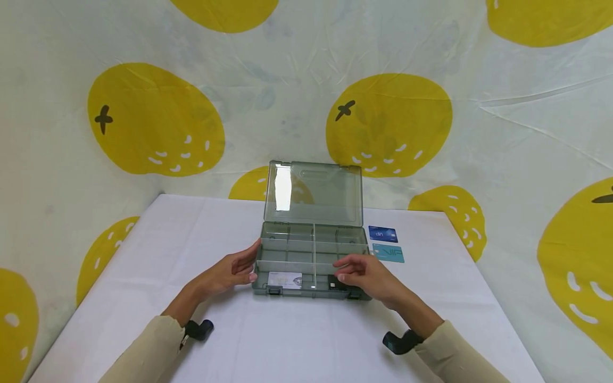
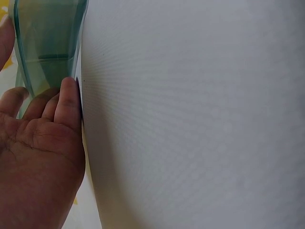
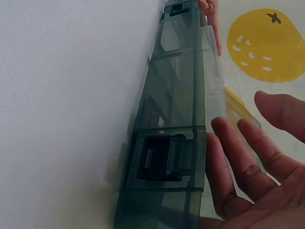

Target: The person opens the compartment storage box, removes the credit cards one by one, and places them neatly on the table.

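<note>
A grey see-through divider box (image 1: 287, 254) stands on the table with its lid (image 1: 330, 197) raised at the back. My left hand (image 1: 234, 269) rests against the box's left wall, fingertips touching the wall in the left wrist view. Over the front right compartment is my right hand (image 1: 366, 274), its fingers and thumb apart with nothing between them in the right wrist view. A black card (image 1: 334, 283) lies in that compartment, partly hidden by the right hand. In the front left compartment lies a white card (image 1: 284, 280) with a grey print.
To the right of the box, a dark blue card (image 1: 383, 234) and a teal card (image 1: 389, 253) lie on the white tablecloth (image 1: 287, 340). A patterned curtain (image 1: 287, 106) hangs behind the table. Two latches stick out at the box's front, one a dark latch (image 3: 164, 160).
</note>
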Tool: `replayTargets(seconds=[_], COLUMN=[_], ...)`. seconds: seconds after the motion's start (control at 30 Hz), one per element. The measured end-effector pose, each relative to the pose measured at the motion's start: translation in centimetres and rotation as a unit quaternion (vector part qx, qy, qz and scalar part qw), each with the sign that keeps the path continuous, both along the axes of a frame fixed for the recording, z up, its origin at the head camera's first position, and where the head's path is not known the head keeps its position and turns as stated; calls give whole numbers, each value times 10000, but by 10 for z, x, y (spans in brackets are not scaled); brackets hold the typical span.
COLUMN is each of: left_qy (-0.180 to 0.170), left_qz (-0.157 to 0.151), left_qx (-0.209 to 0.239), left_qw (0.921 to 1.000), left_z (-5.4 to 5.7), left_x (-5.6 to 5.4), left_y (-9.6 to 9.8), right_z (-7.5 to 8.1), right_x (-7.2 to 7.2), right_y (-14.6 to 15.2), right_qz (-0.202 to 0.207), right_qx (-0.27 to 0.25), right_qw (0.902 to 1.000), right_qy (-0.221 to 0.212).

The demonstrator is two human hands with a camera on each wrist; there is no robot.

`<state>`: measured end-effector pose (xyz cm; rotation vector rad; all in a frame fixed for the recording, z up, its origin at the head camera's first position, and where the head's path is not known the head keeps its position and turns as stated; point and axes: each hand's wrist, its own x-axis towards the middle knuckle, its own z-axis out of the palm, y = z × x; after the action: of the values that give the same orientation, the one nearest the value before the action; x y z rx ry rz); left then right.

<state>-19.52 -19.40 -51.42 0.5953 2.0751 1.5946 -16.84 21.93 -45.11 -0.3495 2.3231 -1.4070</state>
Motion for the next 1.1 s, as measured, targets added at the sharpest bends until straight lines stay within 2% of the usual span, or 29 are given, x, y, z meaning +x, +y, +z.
replayTargets(seconds=[0.47,0.67,1.1], left_qy=[39,8,25], left_qz=[-35,-97,-49], left_qx=[60,134,118], left_qw=[10000,9999,9999], left_z=[1,3,2], left_x=[0,1,1], left_y=[1,0,-1], right_z=[4,0,-4], right_x=[0,-2,-1], right_y=[-4,-1,-2], right_qz=[77,-79,-227], right_qx=[-17,-63,-527], right_qw=[9999,9997,9975], right_qy=[-82,-224,-409])
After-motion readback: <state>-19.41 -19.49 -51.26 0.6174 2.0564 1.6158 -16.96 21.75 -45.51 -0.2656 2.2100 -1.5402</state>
